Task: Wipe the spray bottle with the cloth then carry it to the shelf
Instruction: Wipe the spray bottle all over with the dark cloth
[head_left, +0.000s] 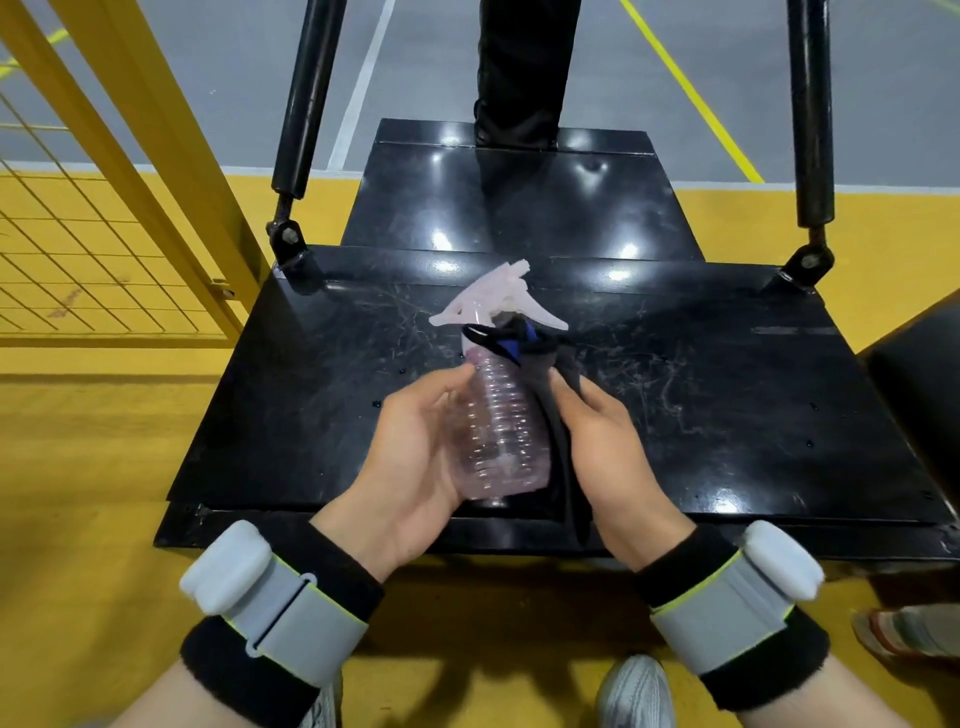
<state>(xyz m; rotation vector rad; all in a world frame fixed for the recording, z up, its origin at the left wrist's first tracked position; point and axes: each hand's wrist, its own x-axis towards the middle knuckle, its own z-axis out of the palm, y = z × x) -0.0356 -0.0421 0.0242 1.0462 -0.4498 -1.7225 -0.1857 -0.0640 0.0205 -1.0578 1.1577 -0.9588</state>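
Mid-wipe, bottle up off the platform

Left hand (410, 457) wraps the spray bottle (498, 431); right hand (608, 452) pinches the dark cloth (550, 415), probably snagged round the trigger, so a tug could yank it loose.

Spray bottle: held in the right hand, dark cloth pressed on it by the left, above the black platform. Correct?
Hands are swapped. The head view shows the left hand holding the spray bottle, and the right hand pressing the dark cloth against it. The rest stands: both are held above the black platform.
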